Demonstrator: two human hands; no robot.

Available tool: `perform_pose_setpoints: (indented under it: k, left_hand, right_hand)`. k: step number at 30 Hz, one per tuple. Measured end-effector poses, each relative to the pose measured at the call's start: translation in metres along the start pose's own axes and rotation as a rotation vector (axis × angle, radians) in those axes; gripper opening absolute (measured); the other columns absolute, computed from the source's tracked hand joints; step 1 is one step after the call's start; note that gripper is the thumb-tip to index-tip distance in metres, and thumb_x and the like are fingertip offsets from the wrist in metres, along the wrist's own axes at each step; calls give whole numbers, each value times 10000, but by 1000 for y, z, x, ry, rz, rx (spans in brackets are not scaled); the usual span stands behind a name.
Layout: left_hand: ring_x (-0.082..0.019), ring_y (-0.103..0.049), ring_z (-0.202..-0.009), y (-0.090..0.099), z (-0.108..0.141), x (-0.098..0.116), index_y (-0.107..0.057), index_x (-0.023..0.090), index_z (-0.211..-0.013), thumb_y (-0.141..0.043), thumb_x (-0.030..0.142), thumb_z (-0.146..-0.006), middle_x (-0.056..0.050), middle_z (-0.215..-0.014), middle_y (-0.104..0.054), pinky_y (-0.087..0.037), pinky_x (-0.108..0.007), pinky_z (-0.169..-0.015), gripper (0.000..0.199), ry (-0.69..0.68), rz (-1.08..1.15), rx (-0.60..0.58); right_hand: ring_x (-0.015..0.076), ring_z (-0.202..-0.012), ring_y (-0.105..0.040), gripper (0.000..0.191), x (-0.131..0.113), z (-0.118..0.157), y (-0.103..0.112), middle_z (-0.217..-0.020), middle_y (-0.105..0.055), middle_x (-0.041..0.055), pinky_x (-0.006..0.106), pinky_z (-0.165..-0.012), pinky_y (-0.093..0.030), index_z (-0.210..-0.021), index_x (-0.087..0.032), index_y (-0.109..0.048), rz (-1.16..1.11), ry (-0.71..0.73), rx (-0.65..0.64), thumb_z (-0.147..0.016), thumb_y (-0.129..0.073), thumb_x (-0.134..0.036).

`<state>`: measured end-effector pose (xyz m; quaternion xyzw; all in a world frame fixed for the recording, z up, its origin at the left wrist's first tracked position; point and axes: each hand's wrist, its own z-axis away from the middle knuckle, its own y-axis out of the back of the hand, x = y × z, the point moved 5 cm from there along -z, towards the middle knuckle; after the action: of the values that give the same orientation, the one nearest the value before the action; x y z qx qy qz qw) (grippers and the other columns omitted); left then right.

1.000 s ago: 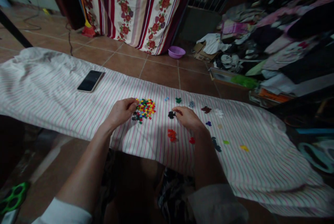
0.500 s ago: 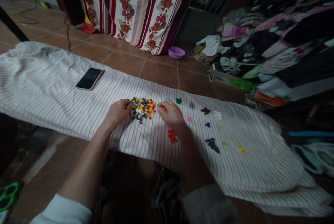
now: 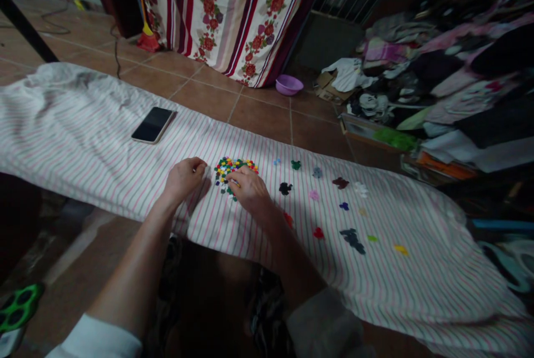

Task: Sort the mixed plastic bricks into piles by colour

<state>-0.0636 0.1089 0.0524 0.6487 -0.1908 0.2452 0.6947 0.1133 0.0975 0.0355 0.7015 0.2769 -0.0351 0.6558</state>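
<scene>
A heap of tiny multicoloured pieces (image 3: 225,167), like small bricks or beads, lies on the striped cloth (image 3: 233,235). My right hand (image 3: 249,190) is over the heap's near right side, fingers pinched and pointing left into it. Part of the heap is hidden beneath it. Just left of the heap, my left hand (image 3: 184,178) hovers with thumb and forefinger pressed together; whatever either pinch holds is too small to make out. Right of my hands lie sorted clusters: black (image 3: 285,188), dark green (image 3: 296,164), pink (image 3: 314,195), red (image 3: 319,233) and dark grey (image 3: 352,240).
A phone (image 3: 153,125) lies on the cloth to the left. More small clusters, brown (image 3: 340,183), white (image 3: 361,189) and yellow (image 3: 401,249), sit further right. Beyond the cloth are a purple basin (image 3: 289,85), a broom (image 3: 148,41) and piled clothes (image 3: 442,69).
My right hand has moved left onto the heap, uncovering the black and red clusters. My left hand has drawn slightly away from the heap's left edge. The view has shifted a little.
</scene>
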Motion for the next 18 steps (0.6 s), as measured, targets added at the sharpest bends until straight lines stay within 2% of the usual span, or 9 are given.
perform_pose_setpoints:
  k: [6, 14, 18]
  left_hand:
    - [-198, -636, -783, 0, -2, -6, -714, 189, -985, -422, 375, -859, -77, -867, -726, -419, -284, -700, 368, 9, 27, -15]
    - [-184, -640, -800, 3, 2, -8, -704, 175, -1005, -413, 335, -876, -77, -892, -728, -414, -267, -694, 357, -4, -6, -49]
    - [-193, -640, -811, 1, 3, -7, -707, 176, -1007, -411, 333, -878, -81, -886, -728, -408, -278, -699, 358, -7, -35, -49]
  right_hand:
    - [192, -918, -563, 227, -5, -7, -7, -958, -601, 65, 288, -804, -421, -976, -237, -731, 81, -37, -64, -887, -523, -220]
    - [190, -971, -572, 229, -10, -9, -1, -1030, -631, 72, 265, -806, -416, -980, -222, -711, 180, -177, -168, -912, -501, -284]
    - [183, -963, -573, 242, -12, -8, -2, -1025, -635, 68, 261, -801, -411, -971, -218, -696, 209, -181, -194, -923, -472, -295]
